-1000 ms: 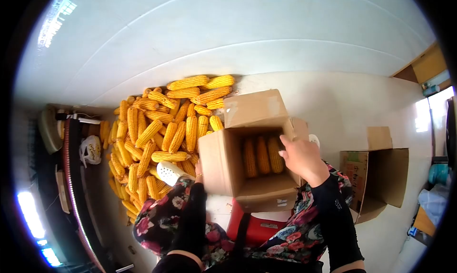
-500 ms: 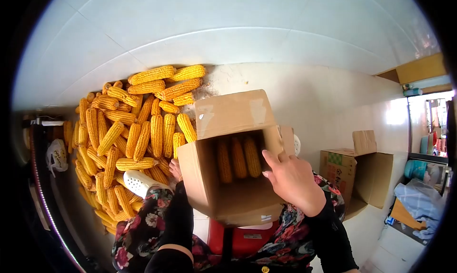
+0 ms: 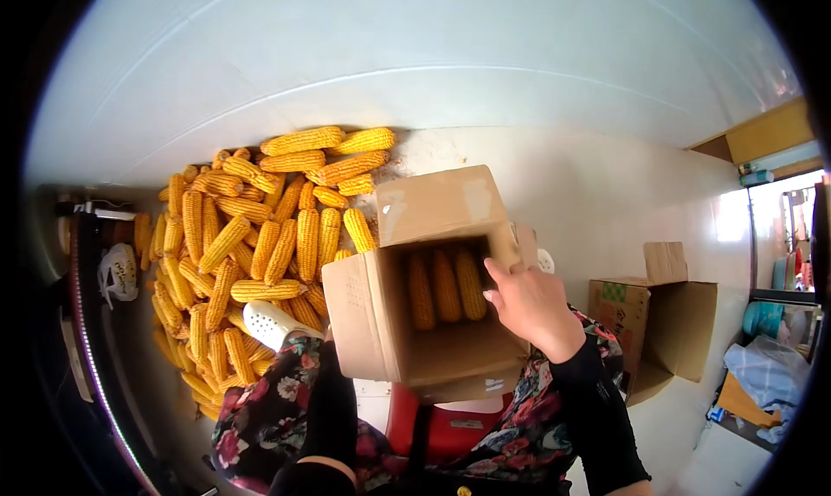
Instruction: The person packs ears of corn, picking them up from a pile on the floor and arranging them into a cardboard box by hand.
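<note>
An open cardboard box (image 3: pixel 446 202) is tilted toward me between my knees, its flaps spread. Three ears of corn (image 3: pixel 446 286) lie side by side inside it. My right hand (image 3: pixel 541 310) grips the box's right edge, with thumb and forefinger on the inner side and the other fingers partly hidden. My left hand (image 3: pixel 328 332) is almost wholly behind the left flap, so its fingers and anything in them cannot be made out. Left of the box, a large pile of dried yellow corn (image 3: pixel 268 245) lies on the floor near that hand.
A second open cardboard box (image 3: pixel 649 323) stands on the floor to the right. I sit on a red seat (image 3: pixel 446 427), and a white clog (image 3: pixel 273 323) touches the pile. A white plastic bag (image 3: pixel 119 271) hangs at the left, and a pale wall (image 3: pixel 415 54) rises behind.
The view has shifted slightly, so the pile appears farther right. My left hand's fingers, seen beside the flap before, are now mostly hidden behind it. My right hand stays on the box edge.
</note>
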The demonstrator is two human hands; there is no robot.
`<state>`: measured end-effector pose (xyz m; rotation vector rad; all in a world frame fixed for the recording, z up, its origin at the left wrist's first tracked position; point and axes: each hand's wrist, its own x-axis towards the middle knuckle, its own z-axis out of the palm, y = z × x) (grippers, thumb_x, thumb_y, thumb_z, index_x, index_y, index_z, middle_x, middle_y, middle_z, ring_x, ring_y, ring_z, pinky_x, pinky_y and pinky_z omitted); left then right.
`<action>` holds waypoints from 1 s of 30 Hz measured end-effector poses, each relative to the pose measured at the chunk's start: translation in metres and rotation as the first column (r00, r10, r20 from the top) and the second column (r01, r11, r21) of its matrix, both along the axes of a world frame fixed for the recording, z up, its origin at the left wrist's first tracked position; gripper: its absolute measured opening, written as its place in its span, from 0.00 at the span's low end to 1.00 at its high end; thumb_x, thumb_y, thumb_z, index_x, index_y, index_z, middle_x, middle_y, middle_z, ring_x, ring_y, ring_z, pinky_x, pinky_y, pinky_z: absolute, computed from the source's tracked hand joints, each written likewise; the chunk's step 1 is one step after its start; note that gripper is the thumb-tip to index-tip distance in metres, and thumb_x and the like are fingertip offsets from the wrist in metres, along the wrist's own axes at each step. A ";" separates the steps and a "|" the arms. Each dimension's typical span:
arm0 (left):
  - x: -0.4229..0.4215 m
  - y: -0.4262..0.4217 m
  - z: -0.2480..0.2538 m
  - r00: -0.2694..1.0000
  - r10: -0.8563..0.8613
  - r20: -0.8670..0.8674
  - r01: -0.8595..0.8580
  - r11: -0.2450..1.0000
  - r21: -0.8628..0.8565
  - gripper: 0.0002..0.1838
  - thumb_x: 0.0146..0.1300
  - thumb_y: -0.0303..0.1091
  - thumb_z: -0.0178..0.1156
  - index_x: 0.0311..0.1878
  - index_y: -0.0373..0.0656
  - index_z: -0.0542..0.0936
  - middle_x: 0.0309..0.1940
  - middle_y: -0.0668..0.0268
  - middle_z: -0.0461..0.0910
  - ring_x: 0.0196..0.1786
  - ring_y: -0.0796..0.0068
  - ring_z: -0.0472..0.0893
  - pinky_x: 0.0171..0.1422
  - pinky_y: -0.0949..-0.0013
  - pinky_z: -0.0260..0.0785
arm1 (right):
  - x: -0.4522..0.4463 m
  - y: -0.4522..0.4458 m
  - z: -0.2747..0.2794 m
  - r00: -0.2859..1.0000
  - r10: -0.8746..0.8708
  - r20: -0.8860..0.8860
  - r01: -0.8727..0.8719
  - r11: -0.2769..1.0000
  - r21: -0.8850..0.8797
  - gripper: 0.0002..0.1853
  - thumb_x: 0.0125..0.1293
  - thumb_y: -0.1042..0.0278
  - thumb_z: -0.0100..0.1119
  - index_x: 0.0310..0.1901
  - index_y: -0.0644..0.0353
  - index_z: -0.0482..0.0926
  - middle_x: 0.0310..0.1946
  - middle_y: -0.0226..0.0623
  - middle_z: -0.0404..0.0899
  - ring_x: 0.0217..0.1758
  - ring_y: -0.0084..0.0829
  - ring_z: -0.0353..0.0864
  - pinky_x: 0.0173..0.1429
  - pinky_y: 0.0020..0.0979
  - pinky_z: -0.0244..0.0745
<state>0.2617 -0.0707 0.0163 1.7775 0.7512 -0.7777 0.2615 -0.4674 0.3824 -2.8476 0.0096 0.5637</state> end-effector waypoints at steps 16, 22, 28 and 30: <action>-0.047 -0.039 0.366 0.697 -0.080 0.713 -0.110 0.970 0.216 0.17 0.66 0.37 0.65 0.49 0.35 0.73 0.24 0.68 0.76 0.21 0.80 0.75 0.25 0.74 0.68 | -0.014 0.013 0.008 0.975 0.006 0.221 -0.061 0.968 0.243 0.25 0.65 0.63 0.61 0.63 0.55 0.70 0.49 0.49 0.79 0.51 0.47 0.82 0.51 0.44 0.78; -0.026 -0.065 0.440 0.735 -0.577 0.356 0.613 0.790 0.013 0.18 0.64 0.38 0.65 0.51 0.37 0.77 0.27 0.69 0.80 0.24 0.81 0.77 0.28 0.74 0.70 | -0.033 0.039 0.004 0.752 0.251 0.609 -0.507 0.811 0.293 0.56 0.50 0.69 0.75 0.77 0.38 0.48 0.72 0.51 0.55 0.75 0.50 0.57 0.73 0.56 0.56; 0.015 -0.096 0.386 0.623 -0.751 0.218 0.771 0.637 -0.011 0.28 0.64 0.47 0.64 0.61 0.38 0.73 0.34 0.61 0.82 0.31 0.71 0.82 0.37 0.68 0.75 | -0.054 0.039 -0.012 0.952 0.300 0.069 -0.301 0.862 0.408 0.29 0.47 0.65 0.69 0.51 0.67 0.71 0.41 0.51 0.81 0.46 0.51 0.82 0.49 0.44 0.77; 0.017 -0.090 0.385 0.315 -0.884 0.345 0.770 0.451 0.451 0.30 0.65 0.49 0.63 0.63 0.40 0.71 0.40 0.57 0.81 0.37 0.62 0.82 0.44 0.63 0.75 | -0.050 0.029 -0.009 0.978 0.209 -0.013 -0.191 0.914 0.358 0.27 0.47 0.63 0.68 0.48 0.68 0.73 0.38 0.51 0.82 0.43 0.51 0.83 0.47 0.44 0.77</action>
